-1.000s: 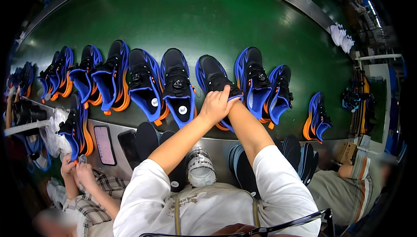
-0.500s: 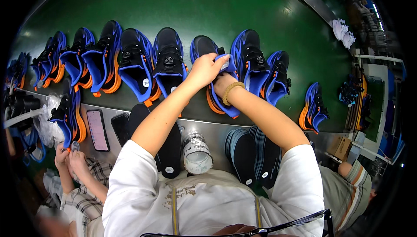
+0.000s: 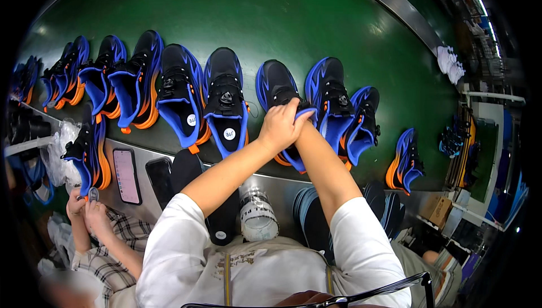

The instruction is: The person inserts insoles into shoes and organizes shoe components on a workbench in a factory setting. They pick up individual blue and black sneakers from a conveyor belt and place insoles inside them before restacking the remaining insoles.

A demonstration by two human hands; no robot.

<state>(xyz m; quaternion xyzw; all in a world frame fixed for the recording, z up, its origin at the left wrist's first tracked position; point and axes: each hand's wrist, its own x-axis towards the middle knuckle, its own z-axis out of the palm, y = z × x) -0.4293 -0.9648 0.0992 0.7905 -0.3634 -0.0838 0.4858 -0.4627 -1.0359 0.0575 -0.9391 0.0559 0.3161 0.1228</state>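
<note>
Round white labels (image 3: 228, 133) mark blue shoe tongues (image 3: 224, 127).

Green conveyor belt (image 3: 226, 9) fills the scene, steel rail (image 3: 389, 9) along its far edge. Right of belt: white shelf (image 3: 491, 96), cardboard box (image 3: 441, 211) below it. Ceiling lights (image 3: 479, 0) above shelf.

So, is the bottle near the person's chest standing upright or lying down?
Upright: the bottle stands on the metal ledge, its round cap facing the camera above.
</note>
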